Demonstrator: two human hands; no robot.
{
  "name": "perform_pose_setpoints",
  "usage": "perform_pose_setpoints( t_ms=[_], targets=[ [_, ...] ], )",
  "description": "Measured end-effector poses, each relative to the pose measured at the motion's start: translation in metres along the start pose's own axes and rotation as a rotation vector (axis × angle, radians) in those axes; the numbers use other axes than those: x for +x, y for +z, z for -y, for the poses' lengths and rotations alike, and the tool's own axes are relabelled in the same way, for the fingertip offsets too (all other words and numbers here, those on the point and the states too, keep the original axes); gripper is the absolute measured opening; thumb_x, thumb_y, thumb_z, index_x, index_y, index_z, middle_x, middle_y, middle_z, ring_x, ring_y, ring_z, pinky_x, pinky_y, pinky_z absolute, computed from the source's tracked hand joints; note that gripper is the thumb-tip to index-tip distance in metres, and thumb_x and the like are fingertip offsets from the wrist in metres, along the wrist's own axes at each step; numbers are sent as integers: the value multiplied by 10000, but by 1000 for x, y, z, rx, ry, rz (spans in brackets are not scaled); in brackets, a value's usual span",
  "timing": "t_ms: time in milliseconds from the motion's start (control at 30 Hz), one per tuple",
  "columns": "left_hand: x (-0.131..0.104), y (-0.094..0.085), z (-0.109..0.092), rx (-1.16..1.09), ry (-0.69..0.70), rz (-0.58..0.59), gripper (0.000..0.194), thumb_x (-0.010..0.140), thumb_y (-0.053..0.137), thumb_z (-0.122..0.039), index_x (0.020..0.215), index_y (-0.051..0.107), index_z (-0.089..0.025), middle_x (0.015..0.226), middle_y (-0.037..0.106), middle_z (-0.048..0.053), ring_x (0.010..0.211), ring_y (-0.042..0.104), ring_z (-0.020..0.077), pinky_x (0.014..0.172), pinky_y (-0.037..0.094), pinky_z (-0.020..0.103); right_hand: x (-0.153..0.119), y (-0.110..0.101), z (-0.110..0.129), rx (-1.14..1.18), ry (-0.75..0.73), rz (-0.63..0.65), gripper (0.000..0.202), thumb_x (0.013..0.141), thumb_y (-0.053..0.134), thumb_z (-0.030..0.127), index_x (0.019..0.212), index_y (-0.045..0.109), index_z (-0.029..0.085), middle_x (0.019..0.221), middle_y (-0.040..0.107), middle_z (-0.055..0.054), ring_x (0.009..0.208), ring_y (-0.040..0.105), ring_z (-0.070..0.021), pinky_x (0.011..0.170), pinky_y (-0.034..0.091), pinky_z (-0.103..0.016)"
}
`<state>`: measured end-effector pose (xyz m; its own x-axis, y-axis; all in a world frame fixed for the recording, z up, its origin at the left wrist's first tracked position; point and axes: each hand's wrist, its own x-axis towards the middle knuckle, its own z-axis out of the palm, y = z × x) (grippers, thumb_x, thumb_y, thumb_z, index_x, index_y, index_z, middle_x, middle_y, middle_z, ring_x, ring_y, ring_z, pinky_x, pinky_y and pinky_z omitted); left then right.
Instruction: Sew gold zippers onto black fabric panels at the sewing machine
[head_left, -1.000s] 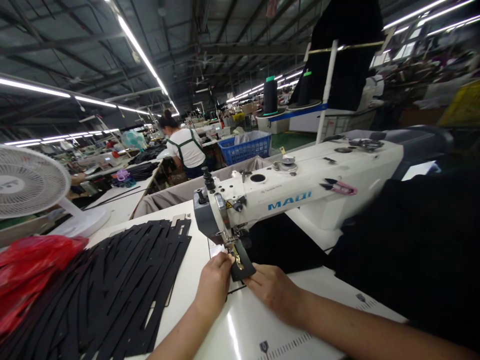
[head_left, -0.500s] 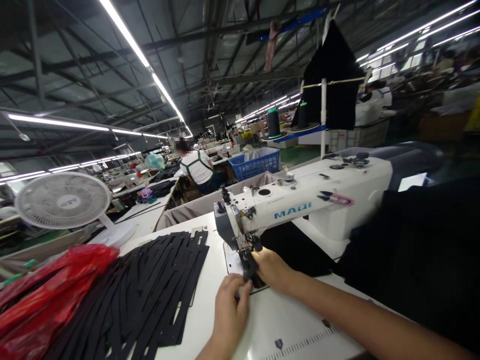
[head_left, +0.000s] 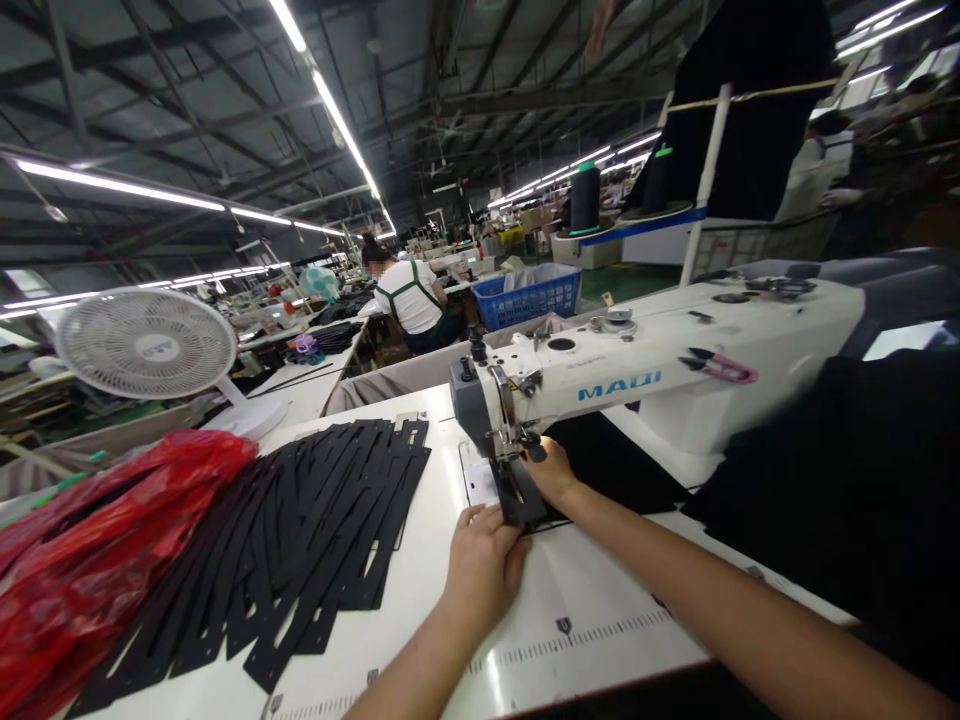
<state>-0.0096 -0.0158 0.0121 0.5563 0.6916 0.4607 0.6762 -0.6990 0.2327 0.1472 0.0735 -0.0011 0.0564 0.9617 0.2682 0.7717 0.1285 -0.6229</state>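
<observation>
A white sewing machine [head_left: 637, 370] stands on the white table. Under its needle area lies a small black piece [head_left: 519, 492]. My left hand [head_left: 486, 560] is closed on the near edge of that piece, its fingers bent together. Beyond it, my right hand [head_left: 551, 472] is beside the presser foot, partly behind the machine head; its fingertips are hidden. Black cloth [head_left: 611, 465] lies beneath the machine arm, behind my right wrist. Pink-handled snips [head_left: 720, 367] rest on the machine.
Many black strips [head_left: 300, 530] are spread on the table at left, beside a red plastic bag [head_left: 127, 550] and a white fan [head_left: 154, 345]. Dark cloth [head_left: 832, 500] hangs over the right side. A person [head_left: 411, 295] sits ahead, near a blue basket [head_left: 529, 297].
The view has shifted, so the machine sits farther right and higher. My left hand's fingers now lie flatter over the black piece, which shows more clearly under the machine head.
</observation>
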Motion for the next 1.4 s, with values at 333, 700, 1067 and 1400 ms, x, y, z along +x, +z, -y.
perform_pose_setpoints(
  t_ms=[333, 700, 1067, 1400],
  targets=[
    [3, 6, 18, 100, 231, -6, 273, 827, 457, -47, 1036, 595, -154, 1069, 658, 80, 989, 616, 219, 934, 463, 463, -105, -32, -14, -121, -540, 7, 300, 797, 468, 24, 1006, 636, 158, 1115, 546, -116, 1019, 467, -232, 832, 418, -382],
    [30, 8, 41, 113, 327, 24, 275, 872, 379, -71, 992, 610, -162, 953, 678, 77, 899, 641, 191, 922, 477, 422, -77, -34, -8, -184, -508, 70, 284, 764, 521, 31, 975, 649, 172, 1141, 552, -96, 1040, 459, -226, 855, 411, -366],
    [26, 19, 49, 145, 147, -108, 230, 889, 413, -123, 942, 632, -168, 991, 671, 88, 916, 632, 218, 831, 523, 421, -70, -26, -17, -66, -559, -157, 189, 868, 451, 118, 889, 636, 150, 990, 596, -107, 931, 543, -211, 808, 477, -380],
    [36, 10, 55, 281, 426, 34, 266, 885, 361, -71, 962, 611, -121, 940, 683, 106, 939, 636, 202, 957, 448, 436, -53, -4, -19, -257, -698, -109, 298, 828, 403, -5, 1003, 627, 83, 1068, 630, -145, 972, 606, -207, 853, 516, -345]
  ],
)
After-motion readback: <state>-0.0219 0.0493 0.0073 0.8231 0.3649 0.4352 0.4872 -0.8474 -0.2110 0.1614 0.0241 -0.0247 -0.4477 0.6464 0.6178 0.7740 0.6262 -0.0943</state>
